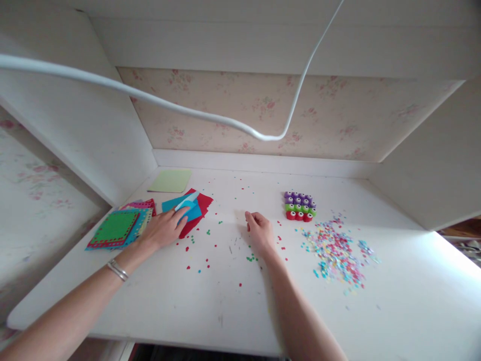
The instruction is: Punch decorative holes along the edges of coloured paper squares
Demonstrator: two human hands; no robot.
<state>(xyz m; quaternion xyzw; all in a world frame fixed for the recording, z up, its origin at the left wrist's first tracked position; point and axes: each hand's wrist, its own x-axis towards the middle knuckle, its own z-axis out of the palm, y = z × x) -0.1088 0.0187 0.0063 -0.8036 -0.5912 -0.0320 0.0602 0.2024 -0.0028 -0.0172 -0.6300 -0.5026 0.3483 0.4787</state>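
Note:
At the left, my left hand (165, 228) rests over scraps of paper, its fingers closed on a piece of blue paper (190, 204) that lifts at one edge. Beneath lies a red paper scrap (205, 201) with a ragged edge. My right hand (260, 230) is closed in a loose fist above the middle of the table, fingertips curled together; whether anything is inside is hidden. Small red and green paper cutouts (208, 232) lie scattered between the hands.
Colored sheets with punched borders (116, 225) are stacked at the left, near a pale green sheet (171, 180). Several purple, green and red eye-like pieces (299, 206) stand in rows. Mixed confetti (338, 250) spreads at the right. A white cable (210, 116) hangs across the view.

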